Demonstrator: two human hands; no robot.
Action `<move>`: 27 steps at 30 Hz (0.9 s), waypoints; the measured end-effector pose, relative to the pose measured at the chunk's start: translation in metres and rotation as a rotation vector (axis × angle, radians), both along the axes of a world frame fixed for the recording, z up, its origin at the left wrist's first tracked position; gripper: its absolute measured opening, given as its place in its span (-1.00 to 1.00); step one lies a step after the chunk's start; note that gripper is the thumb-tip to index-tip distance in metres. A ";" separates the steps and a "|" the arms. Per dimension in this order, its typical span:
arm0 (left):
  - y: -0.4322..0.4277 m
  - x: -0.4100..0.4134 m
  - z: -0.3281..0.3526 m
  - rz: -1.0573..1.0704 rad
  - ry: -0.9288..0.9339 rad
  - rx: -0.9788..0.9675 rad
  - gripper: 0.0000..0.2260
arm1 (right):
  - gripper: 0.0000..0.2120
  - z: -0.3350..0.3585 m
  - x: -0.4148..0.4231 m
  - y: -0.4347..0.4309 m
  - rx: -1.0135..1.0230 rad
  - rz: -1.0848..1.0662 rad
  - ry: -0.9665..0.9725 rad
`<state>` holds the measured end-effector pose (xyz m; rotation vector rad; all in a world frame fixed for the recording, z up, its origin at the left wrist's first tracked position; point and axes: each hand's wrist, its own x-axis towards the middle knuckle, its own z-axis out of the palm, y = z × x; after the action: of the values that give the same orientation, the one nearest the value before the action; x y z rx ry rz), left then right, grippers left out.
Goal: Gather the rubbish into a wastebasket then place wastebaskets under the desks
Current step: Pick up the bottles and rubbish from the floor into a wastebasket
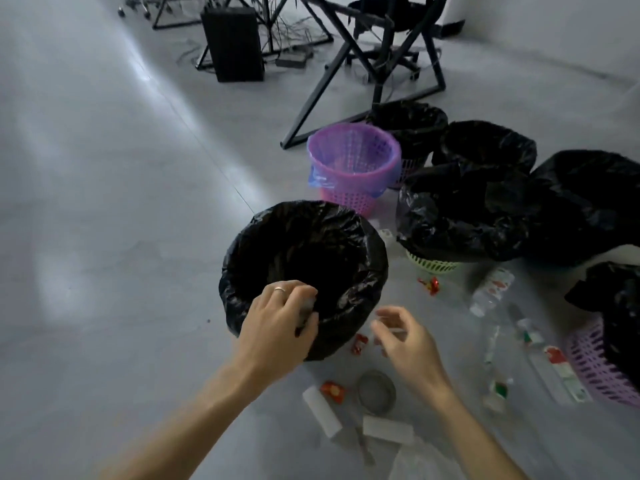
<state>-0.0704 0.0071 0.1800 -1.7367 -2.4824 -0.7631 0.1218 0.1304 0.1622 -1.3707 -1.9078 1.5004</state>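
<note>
A wastebasket lined with a black bag (304, 251) stands on the grey floor in front of me. My left hand (280, 323) rests on its near rim, fingers closed on a small greyish piece of rubbish at the bag's edge. My right hand (405, 337) hovers just right of the basket with curled fingers pinching a thin clear scrap. Rubbish lies on the floor below: red wrappers (332, 389), white paper rolls (322, 410), a round metal lid (376, 391), clear plastic bottles (491, 289) and clear wrappers (557, 368).
A pink basket with a clear liner (353, 168) stands behind. Several black-bagged baskets (485, 147) cluster at the right, one on a green base (433, 265) and a purple one (595, 368) at the edge. Black desk legs (346, 60) and a computer tower (235, 43) stand farther back.
</note>
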 end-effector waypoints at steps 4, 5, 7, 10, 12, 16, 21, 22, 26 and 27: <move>-0.021 0.049 -0.044 -0.321 0.079 0.051 -0.84 | -0.91 -0.059 0.044 -0.026 -0.047 -0.004 -0.173; -0.023 0.057 -0.058 -0.365 0.057 -0.007 -0.85 | -0.88 -0.078 0.054 -0.032 -0.050 0.027 -0.247; -0.021 0.069 -0.089 -0.396 0.006 -0.220 -0.80 | -0.76 -0.119 0.071 -0.043 -0.029 0.094 -0.406; -0.015 0.078 -0.137 -0.353 -0.050 -0.643 -0.55 | -0.63 -0.167 0.086 -0.059 0.033 0.212 -0.609; -0.013 0.079 -0.165 -0.372 0.023 -0.836 -0.37 | -0.52 -0.188 0.090 -0.068 0.101 0.261 -0.679; -0.016 0.079 -0.203 -0.366 0.150 -1.010 -0.25 | -0.32 -0.211 0.091 -0.080 0.227 0.392 -0.796; -0.032 0.073 -0.210 -0.402 0.247 -0.959 -0.41 | -0.23 -0.213 0.094 -0.085 0.333 0.462 -0.942; -0.036 0.074 -0.207 -0.395 0.234 -0.972 -0.44 | -0.23 -0.213 0.096 -0.085 0.355 0.475 -0.965; -0.041 0.079 -0.178 -0.311 0.035 -0.891 -0.53 | -0.34 -0.199 0.099 -0.075 0.304 0.402 -0.890; -0.041 0.079 -0.161 -0.311 -0.023 -0.855 -0.52 | -0.39 -0.190 0.100 -0.071 0.271 0.341 -0.822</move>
<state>0.0090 -0.0341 0.0188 -2.3672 -2.7938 0.3876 0.2216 0.0591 -0.0276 -1.7502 -2.8232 0.7665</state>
